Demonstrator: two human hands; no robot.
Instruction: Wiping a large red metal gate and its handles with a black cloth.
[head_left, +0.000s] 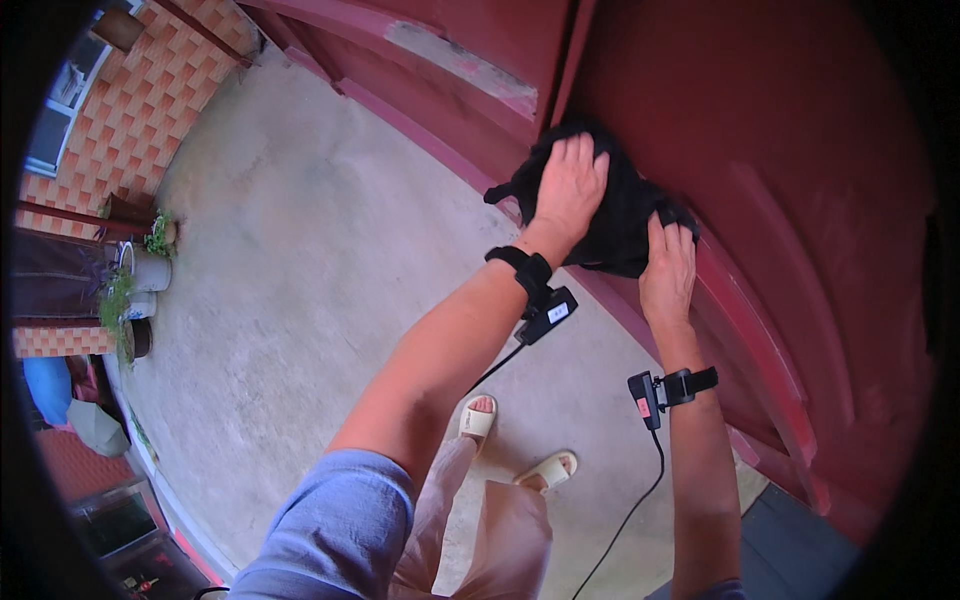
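A bunched black cloth (615, 217) lies against a dark red metal gate (765, 112), across the seam between two panels. My left hand (574, 180) rests on the cloth's upper part, palm down, with its fingers pressed into the fabric. At the lower right edge of the cloth is my right hand (673, 262); its fingertips are partly covered by a fold. One loose end of the cloth sticks out to the left, past the gate's lower edge. The gate surface behind the cloth is hidden.
Each wrist wears a strapped black device, a left one (547, 315) and a right one (645, 401), with trailing cables. Concrete floor (285, 247) spreads below. Potted plants (146, 266) and closed umbrellas (97, 427) stand at far left. My slippered feet are near the gate.
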